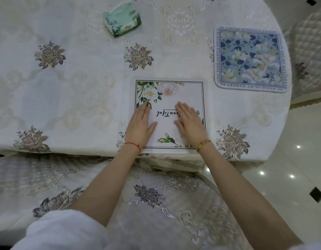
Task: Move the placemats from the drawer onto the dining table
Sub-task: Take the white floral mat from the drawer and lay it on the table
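A white placemat (183, 94) with green leaves, pale flowers and a dark line border lies flat at the near edge of the dining table (75, 98). My left hand (140, 126) rests palm down on its left side, fingers together. My right hand (189, 123) lies flat on its right side, partly covering the script lettering. Neither hand grips anything. A second placemat (250, 59), blue floral with a lettered border, lies flat at the table's right edge. The drawer is not in view.
A green tissue pack (122, 19) sits at the far middle of the table. A chair with an embroidered cover (156, 204) stands tucked under the near edge. Another quilted chair (311, 51) stands at the right, over a glossy tiled floor (291, 177).
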A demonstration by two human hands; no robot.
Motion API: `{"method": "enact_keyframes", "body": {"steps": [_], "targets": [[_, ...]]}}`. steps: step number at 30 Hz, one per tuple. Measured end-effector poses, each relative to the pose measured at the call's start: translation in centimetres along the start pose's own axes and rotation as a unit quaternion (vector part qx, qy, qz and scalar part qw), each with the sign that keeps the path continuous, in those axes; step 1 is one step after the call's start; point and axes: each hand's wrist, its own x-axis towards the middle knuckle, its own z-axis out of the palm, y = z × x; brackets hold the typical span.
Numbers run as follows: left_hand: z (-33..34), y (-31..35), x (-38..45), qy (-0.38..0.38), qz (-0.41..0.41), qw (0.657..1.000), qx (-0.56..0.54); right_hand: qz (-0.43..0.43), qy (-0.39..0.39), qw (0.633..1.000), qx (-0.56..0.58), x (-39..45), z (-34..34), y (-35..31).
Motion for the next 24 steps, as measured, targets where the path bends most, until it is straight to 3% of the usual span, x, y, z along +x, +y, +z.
{"method": "enact_keyframes", "body": {"steps": [10, 18, 24], "targets": [[-0.7, -2.2, 0.0, 0.043, -0.047, 0.998, -0.008, 0.062, 0.068, 0.995, 0.035, -2.0, -2.7, 3.7], [-0.6, 0.5, 9.0, -0.015, 0.057, 0.998, 0.002, -0.039, -0.01, 0.999, 0.006, 9.0, -2.0, -1.0], [-0.8, -0.7, 10.2, 0.011, 0.046, 0.999, 0.011, -0.016, -0.016, 1.0, -0.002, 10.2, -1.5, 0.1]]}}
